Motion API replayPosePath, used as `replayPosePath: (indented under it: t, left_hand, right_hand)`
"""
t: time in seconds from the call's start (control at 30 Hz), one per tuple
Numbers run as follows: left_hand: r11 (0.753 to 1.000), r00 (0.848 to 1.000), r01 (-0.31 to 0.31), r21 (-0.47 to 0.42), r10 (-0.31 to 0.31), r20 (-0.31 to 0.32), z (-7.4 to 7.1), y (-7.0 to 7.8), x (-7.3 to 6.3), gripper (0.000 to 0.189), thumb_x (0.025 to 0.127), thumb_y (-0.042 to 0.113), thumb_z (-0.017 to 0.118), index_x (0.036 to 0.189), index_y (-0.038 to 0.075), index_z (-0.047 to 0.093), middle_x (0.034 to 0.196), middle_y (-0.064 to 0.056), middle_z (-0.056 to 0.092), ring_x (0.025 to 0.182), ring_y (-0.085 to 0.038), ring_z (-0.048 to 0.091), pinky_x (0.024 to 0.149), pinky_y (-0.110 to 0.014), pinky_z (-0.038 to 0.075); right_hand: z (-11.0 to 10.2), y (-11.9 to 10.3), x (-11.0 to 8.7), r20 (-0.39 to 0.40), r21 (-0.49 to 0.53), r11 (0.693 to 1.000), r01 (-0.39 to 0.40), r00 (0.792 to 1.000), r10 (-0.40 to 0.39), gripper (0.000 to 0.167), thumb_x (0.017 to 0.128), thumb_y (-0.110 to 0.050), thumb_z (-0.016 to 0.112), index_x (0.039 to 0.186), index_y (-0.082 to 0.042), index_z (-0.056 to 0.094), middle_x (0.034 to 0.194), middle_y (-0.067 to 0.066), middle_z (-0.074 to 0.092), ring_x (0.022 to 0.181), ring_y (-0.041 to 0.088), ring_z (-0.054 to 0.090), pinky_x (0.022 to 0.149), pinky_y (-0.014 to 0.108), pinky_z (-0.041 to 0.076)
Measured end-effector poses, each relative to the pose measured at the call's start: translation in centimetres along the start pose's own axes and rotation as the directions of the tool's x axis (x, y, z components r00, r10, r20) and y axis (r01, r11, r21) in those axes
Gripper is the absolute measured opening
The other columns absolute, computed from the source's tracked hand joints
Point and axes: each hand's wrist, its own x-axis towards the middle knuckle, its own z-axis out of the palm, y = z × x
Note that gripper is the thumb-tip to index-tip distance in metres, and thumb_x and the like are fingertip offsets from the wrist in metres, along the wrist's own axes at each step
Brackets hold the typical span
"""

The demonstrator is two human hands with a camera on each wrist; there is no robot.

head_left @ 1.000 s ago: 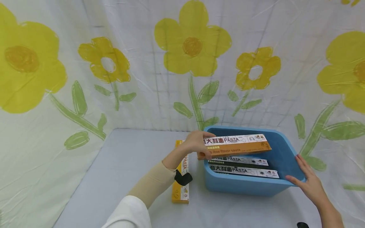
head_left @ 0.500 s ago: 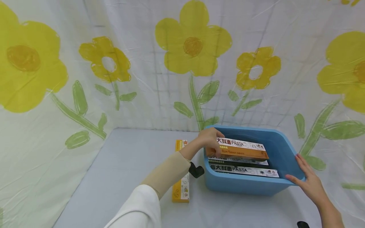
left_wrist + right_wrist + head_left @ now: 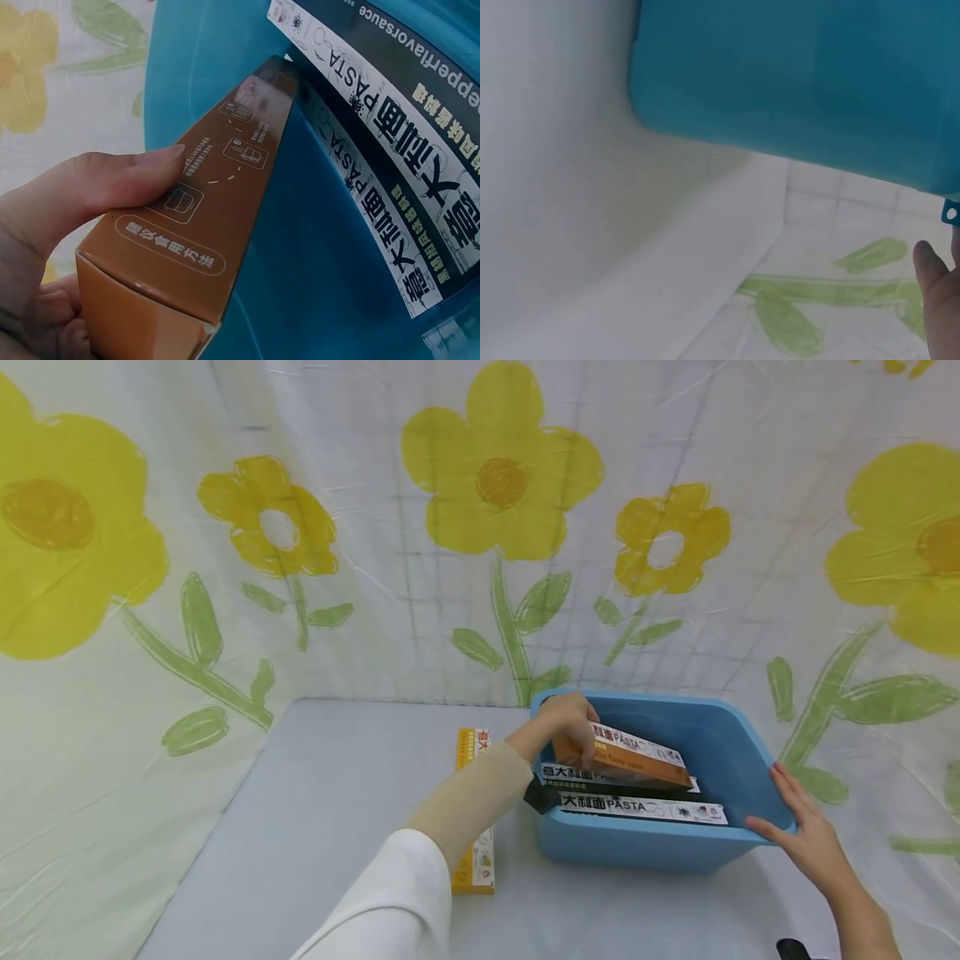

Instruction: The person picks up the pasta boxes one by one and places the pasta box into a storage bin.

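Observation:
My left hand point(image 3: 573, 727) reaches over the left side of the blue plastic bin point(image 3: 630, 852) and grips one end of an orange-brown pasta box point(image 3: 637, 756). In the left wrist view, the thumb point(image 3: 139, 176) lies along the box's printed face, and the box's far end slants down into the bin. Two black-and-white pasta boxes point(image 3: 648, 808) lie side by side inside the bin, partly under the orange-brown one in the head view. My right hand point(image 3: 810, 835) rests at the bin's right front corner, thumb and fingers spread and fairly straight against the rim.
A yellow pasta box point(image 3: 474, 860) lies on the pale table point(image 3: 337, 810) left of the bin, partly hidden by the left forearm. Behind the table hangs a white curtain point(image 3: 375, 635) printed with yellow flowers.
My left hand has carried the orange-brown box right and down, from above the bin's left rim to inside it, and the box now slants more. The right hand stays at the rim.

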Motion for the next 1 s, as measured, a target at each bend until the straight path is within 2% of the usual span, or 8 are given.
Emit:
replayPosePath:
  t: [0.27,0.5,0.67,0.8,1.0]
  left_hand:
    - [0.999,0.999,0.050,0.020,-0.050,0.000,0.4,0.9,0.8,0.058,0.066,0.022,0.088,0.121,0.024,0.070,0.107,0.006,0.064,0.082,-0.012,0.053,0.065,-0.027,0.046]
    - [0.998,0.998,-0.047,0.048,0.046,0.035,0.9,2.2,1.1,0.062,0.067,0.023,0.089,0.125,0.021,0.067,0.111,0.005,0.064,0.095,-0.015,0.057,0.073,-0.029,0.048]
    - [0.995,0.999,-0.044,0.090,0.041,0.036,1.1,2.9,1.2,0.068,0.066,0.027,0.090,0.128,0.022,0.065,0.112,0.005,0.064,0.095,-0.015,0.056,0.071,-0.028,0.047]
    - [0.996,0.998,-0.033,0.084,0.028,0.056,1.3,2.7,1.3,0.071,0.066,0.028,0.090,0.131,0.019,0.062,0.117,0.003,0.062,0.100,-0.016,0.056,0.074,-0.029,0.049]
    - [0.997,0.995,-0.026,0.074,0.018,0.102,1.2,2.0,1.3,0.072,0.072,0.025,0.087,0.135,0.014,0.055,0.130,-0.001,0.057,0.116,-0.021,0.054,0.085,-0.031,0.051]
  right_hand:
    - [0.2,0.0,0.0,0.005,0.002,1.000,0.003,1.000,-0.003,0.088,0.092,-0.034,0.064,0.154,0.000,0.010,0.160,0.024,0.001,0.138,0.058,0.004,0.093,0.081,0.014]
    - [0.1,-0.1,0.0,-0.007,0.007,1.000,0.008,1.000,-0.008,0.088,0.092,-0.033,0.064,0.154,-0.001,0.010,0.160,0.024,0.002,0.137,0.059,0.005,0.092,0.081,0.014]
    - [0.1,-0.1,0.2,-0.005,0.004,1.000,0.006,1.000,-0.006,0.089,0.092,-0.033,0.065,0.154,-0.001,0.010,0.160,0.024,0.001,0.138,0.058,0.004,0.094,0.081,0.013]
    - [0.1,0.0,0.2,-0.007,-0.002,1.000,0.004,1.000,-0.004,0.089,0.092,-0.033,0.064,0.155,-0.002,0.010,0.160,0.024,0.002,0.137,0.059,0.005,0.093,0.081,0.014]
    - [0.1,0.0,0.0,-0.006,0.004,1.000,0.008,1.000,-0.008,0.088,0.092,-0.033,0.064,0.154,-0.001,0.010,0.160,0.024,0.002,0.137,0.059,0.005,0.093,0.081,0.014]
